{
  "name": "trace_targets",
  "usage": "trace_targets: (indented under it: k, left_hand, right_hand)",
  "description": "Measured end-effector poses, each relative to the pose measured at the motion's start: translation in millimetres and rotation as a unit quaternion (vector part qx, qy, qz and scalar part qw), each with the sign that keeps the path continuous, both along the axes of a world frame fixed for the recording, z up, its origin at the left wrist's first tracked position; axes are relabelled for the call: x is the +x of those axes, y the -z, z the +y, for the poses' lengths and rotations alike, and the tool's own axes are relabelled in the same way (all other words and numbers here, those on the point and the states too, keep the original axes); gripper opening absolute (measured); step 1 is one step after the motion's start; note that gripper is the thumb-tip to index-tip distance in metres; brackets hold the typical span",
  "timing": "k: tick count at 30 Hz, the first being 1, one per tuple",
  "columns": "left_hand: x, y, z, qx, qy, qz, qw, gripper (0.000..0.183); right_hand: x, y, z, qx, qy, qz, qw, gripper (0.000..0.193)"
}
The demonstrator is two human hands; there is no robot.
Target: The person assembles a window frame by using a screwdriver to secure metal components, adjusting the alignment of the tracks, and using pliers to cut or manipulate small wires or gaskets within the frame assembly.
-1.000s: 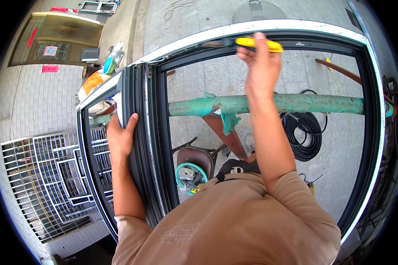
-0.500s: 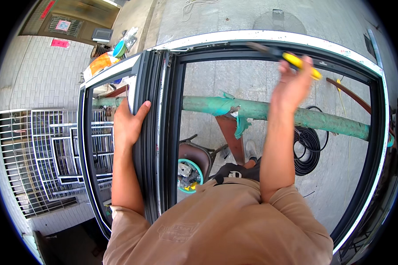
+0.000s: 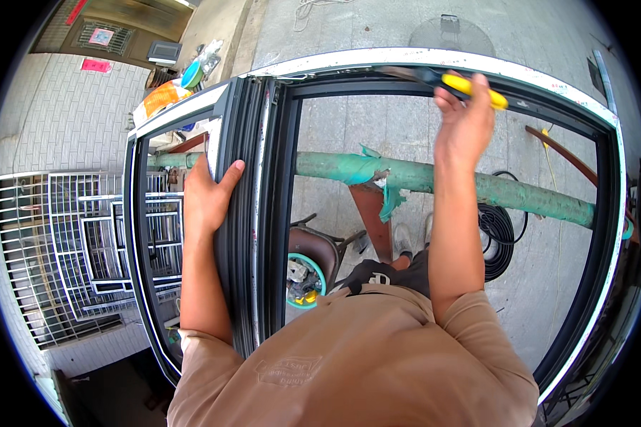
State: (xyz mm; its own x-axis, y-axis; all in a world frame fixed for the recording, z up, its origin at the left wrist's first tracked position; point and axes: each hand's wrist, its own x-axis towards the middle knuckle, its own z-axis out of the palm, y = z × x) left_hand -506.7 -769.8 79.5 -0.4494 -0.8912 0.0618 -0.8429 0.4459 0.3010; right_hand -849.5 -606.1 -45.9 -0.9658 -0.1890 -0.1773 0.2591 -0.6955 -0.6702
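Note:
A large dark window frame (image 3: 335,87) with white-filmed outer edges lies raised in front of me. My left hand (image 3: 210,196) grips its thick middle bar (image 3: 243,149), thumb on top and fingers over the left side. In my right hand (image 3: 465,128) is a flat-bladed tool (image 3: 473,91) with a yellow and black handle, its grey blade pointing left along the frame's far bar. The blade tip is at or just over the channel there; motion blur hides whether it touches. What kind of blade it is cannot be made out.
A green-wrapped pipe (image 3: 470,186) and rust-red legs (image 3: 372,220) show beneath the frame. Below are a coil of black hose (image 3: 498,242), a teal-rimmed bucket (image 3: 322,274) and a brown chair (image 3: 313,245). Metal grilles (image 3: 71,242) stand left, an orange-white bag (image 3: 162,98) far left.
My right hand has moved slightly left and away from me, carrying the tool along the far bar. My left hand stays on the middle bar.

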Motion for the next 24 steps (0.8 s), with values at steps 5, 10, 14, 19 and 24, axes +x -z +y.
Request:
trace_targets:
  k: [5,10,14,19,24]
  left_hand:
    - [-11,-2,-2,0.013,0.007,0.018,1.000,0.056]
    - [-4,-4,2,0.021,-0.006,0.010,1.000,0.056]
    - [-8,-4,2,0.004,-0.003,-0.001,1.000,0.057]
    - [-5,-5,-1,0.023,-0.021,-0.006,0.999,0.056]
    - [-3,-1,-5,0.015,0.003,0.025,1.000,0.055]
  right_hand:
    - [14,11,-11,-0.056,0.032,-0.049,0.997,0.041]
    - [2,11,7,-0.015,0.032,0.005,0.999,0.038]
    - [18,10,-2,-0.040,0.074,-0.011,0.996,0.038]
    - [12,10,-1,-0.021,0.021,0.003,1.000,0.042]
    - [16,9,-12,-0.013,0.008,0.015,1.000,0.045]
